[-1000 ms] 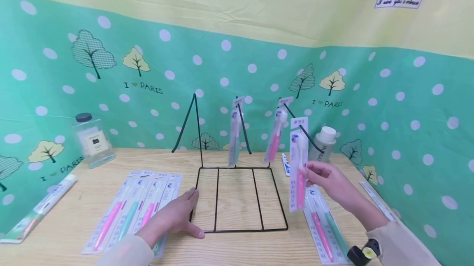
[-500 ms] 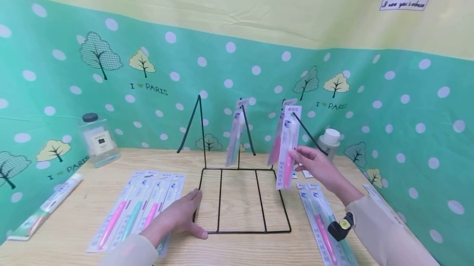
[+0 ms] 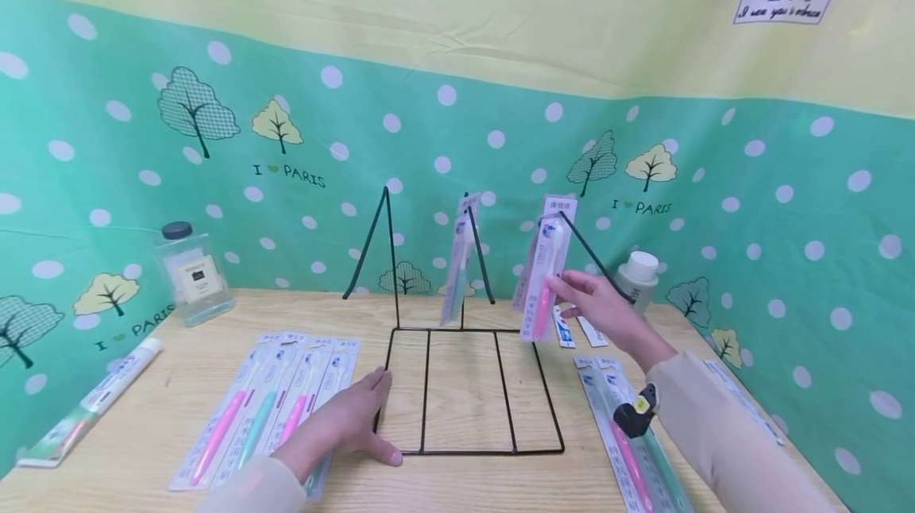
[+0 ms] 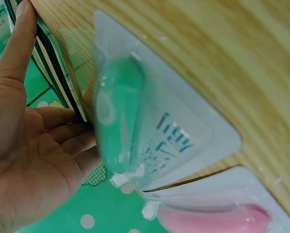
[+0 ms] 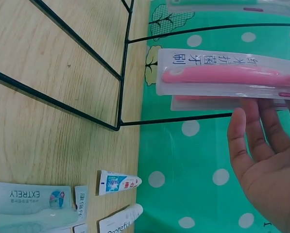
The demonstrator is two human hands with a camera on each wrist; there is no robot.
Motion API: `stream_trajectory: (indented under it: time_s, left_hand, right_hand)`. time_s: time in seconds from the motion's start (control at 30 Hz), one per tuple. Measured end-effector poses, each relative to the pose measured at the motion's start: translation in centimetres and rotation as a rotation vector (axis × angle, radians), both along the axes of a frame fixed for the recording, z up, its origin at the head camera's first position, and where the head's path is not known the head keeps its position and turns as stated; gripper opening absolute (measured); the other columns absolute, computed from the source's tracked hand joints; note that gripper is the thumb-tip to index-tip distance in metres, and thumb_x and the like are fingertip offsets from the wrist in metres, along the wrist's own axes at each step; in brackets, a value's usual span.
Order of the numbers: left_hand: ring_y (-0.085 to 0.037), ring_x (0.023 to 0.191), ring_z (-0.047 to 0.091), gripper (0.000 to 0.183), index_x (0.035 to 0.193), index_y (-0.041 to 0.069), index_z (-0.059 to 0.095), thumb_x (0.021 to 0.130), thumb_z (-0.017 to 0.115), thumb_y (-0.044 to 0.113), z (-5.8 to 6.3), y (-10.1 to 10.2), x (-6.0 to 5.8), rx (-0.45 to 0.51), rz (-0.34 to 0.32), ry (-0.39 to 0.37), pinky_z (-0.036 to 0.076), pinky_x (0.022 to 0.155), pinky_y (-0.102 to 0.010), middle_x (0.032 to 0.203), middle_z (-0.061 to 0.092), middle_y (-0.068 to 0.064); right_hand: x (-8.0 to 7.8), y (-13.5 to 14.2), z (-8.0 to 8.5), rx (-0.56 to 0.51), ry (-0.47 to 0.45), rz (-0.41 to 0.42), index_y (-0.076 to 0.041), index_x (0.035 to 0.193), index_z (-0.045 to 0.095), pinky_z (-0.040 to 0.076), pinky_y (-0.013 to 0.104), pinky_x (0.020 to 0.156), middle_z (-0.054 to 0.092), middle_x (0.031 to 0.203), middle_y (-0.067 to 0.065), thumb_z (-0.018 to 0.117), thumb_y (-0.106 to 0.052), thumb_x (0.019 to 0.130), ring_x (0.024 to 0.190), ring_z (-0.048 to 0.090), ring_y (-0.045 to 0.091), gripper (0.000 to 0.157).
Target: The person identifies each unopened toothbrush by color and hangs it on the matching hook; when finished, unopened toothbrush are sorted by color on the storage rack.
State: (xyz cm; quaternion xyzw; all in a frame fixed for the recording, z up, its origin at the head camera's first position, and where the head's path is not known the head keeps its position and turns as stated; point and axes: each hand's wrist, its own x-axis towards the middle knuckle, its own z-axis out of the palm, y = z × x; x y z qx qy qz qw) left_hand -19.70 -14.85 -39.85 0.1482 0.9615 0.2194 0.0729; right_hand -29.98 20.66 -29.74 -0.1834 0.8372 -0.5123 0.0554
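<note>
My right hand [image 3: 600,302] pinches a packaged pink toothbrush [image 3: 545,267] by its lower half, its card hanging on the right hook of the black wire rack [image 3: 504,394]. In the right wrist view, another pink pack [image 5: 183,103] shows just behind it. A packaged green toothbrush [image 3: 457,267] hangs from the middle hook; the left hook [image 3: 366,243] carries nothing. My left hand [image 3: 350,418] rests against the rack's left front corner, thumb by the front bar and fingers extended along the side bar. Beneath that wrist lie packs, including a green toothbrush [image 4: 120,111].
Several packaged toothbrushes [image 3: 236,410] fan out at left, and two packs [image 3: 629,441] lie at right. A clear bottle [image 3: 193,279] and toothpaste tube [image 3: 100,402] are at far left. Behind my right hand stand a white-capped bottle [image 3: 638,279] and small tubes [image 3: 565,328].
My right hand has moved left and away from me, carrying the pink toothbrush pack along the right hook up to the one behind. My left hand keeps its place on the rack.
</note>
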Motion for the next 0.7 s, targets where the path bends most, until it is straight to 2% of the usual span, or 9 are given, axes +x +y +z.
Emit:
stream_trajectory:
  time_s: [0.13,0.23,0.37,0.5,0.7]
  left_hand:
    - [-0.041,0.128,0.027,0.124,0.137,-0.009,0.029,0.045,0.079,0.056,0.0,0.0,0.0,0.000,0.004,0.000,0.025,0.105,-0.049,0.142,0.025,-0.027]
    - [-0.041,0.128,0.028,0.124,0.137,-0.008,0.029,0.044,0.079,0.056,-0.1,0.0,0.0,-0.001,0.005,-0.001,0.026,0.105,-0.049,0.142,0.025,-0.027]
    - [-0.041,0.128,0.027,0.123,0.137,-0.008,0.029,0.045,0.079,0.057,-0.1,0.1,-0.1,-0.003,0.003,-0.003,0.026,0.105,-0.049,0.142,0.024,-0.027]
    - [-0.041,0.129,0.025,0.123,0.138,-0.007,0.028,0.045,0.078,0.057,0.0,0.1,-0.1,-0.004,0.008,-0.023,0.024,0.105,-0.049,0.143,0.023,-0.026]
    - [-0.041,0.130,0.024,0.123,0.138,-0.008,0.028,0.046,0.078,0.057,0.2,0.1,-0.1,-0.001,0.006,-0.031,0.022,0.106,-0.049,0.144,0.022,-0.026]
  right_hand:
    - [-0.3,-0.3,0.0,0.002,0.007,-0.004,-0.012,0.131,0.047,0.050,0.038,0.083,0.051,0.128,0.009,0.047,-0.048,0.090,0.115,0.048,0.027,0.054]
    - [-0.2,-0.2,0.2,0.021,0.020,-0.023,-0.011,0.131,0.046,0.047,0.040,0.086,0.051,0.128,0.009,0.047,-0.048,0.091,0.116,0.047,0.028,0.055]
    - [0.2,0.8,0.3,0.086,0.052,-0.068,-0.012,0.130,0.047,0.045,0.040,0.086,0.052,0.125,0.010,0.047,-0.049,0.090,0.112,0.049,0.029,0.054]
    - [1.2,2.6,0.5,0.133,0.074,-0.112,-0.013,0.126,0.049,0.047,0.038,0.084,0.053,0.123,0.010,0.051,-0.049,0.088,0.108,0.051,0.028,0.053]
    - [3.4,5.9,-0.1,0.245,0.102,-0.137,-0.012,0.125,0.051,0.047,0.044,0.085,0.057,0.119,0.010,0.055,-0.047,0.086,0.108,0.053,0.028,0.053]
